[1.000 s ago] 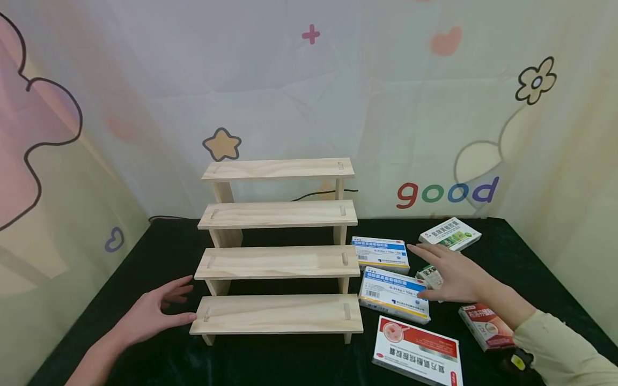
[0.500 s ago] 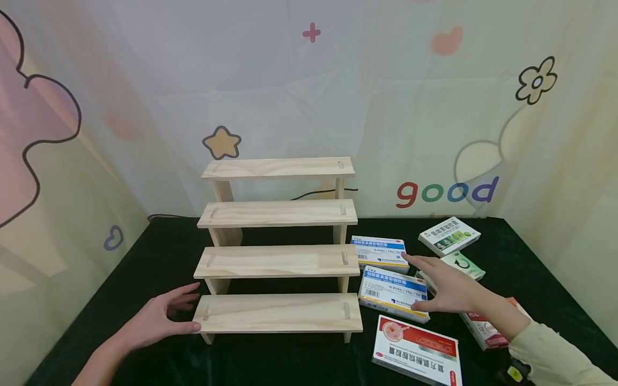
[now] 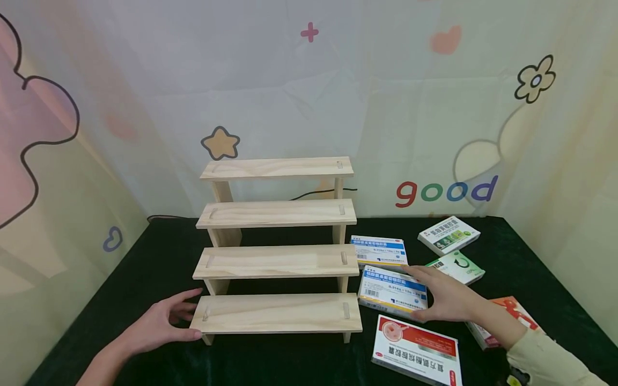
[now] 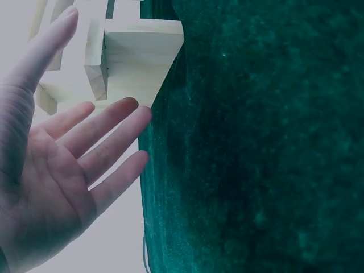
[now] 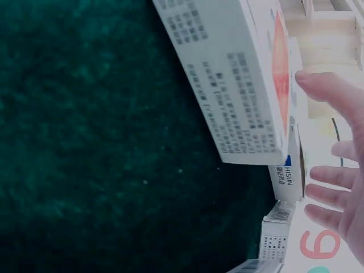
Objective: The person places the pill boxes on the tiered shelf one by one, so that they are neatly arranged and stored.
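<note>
A wooden four-step display stand [image 3: 277,315] stands mid-table, its steps bare. My left hand [image 3: 154,328] is at the stand's left end, thumb by the front corner of the lowest step. In the left wrist view that hand [image 4: 60,170] has its fingers spread, holding nothing. On the right, my right hand [image 3: 449,295] reaches over the nearer of two blue-and-white medicine boxes [image 3: 388,289], thumb at its near right corner, fingertips by its far edge; contact is unclear. The right wrist view shows this hand [image 5: 351,205] with fingers apart.
A farther blue-and-white box [image 3: 379,251] lies behind. In front is a red-and-white medicine box [image 3: 417,348]. Two green-and-white boxes, one farther back [image 3: 449,236] and one nearer [image 3: 461,267], lie right. Another red box [image 3: 516,311] is partly under the right forearm. A printed curtain [image 3: 289,80] hangs behind.
My right hand has moved toward me and slightly left, from between the boxes to over the nearer blue-and-white box. My left hand has slid slightly nearer and right along the stand's end.
</note>
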`<move>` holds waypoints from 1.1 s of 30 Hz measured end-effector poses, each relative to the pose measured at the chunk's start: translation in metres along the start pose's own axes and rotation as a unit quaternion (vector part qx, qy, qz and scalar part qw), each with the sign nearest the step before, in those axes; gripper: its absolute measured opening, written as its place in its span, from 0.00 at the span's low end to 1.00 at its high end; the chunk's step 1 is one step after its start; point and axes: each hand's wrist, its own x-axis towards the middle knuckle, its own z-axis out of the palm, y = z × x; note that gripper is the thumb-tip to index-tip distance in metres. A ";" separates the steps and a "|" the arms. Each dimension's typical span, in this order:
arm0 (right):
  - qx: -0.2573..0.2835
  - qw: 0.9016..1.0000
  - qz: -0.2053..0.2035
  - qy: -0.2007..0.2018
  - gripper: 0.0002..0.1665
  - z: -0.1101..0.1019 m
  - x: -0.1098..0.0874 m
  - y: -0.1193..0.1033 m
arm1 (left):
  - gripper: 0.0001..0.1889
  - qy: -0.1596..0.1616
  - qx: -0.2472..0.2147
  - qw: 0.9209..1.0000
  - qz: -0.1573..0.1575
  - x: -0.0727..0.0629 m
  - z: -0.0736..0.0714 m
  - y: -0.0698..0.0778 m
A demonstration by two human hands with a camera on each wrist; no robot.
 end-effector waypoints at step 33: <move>-0.013 1.000 -0.024 0.009 0.46 0.012 -0.002 0.004 | 0.40 -0.067 -0.182 0.980 0.046 0.009 0.003 -0.011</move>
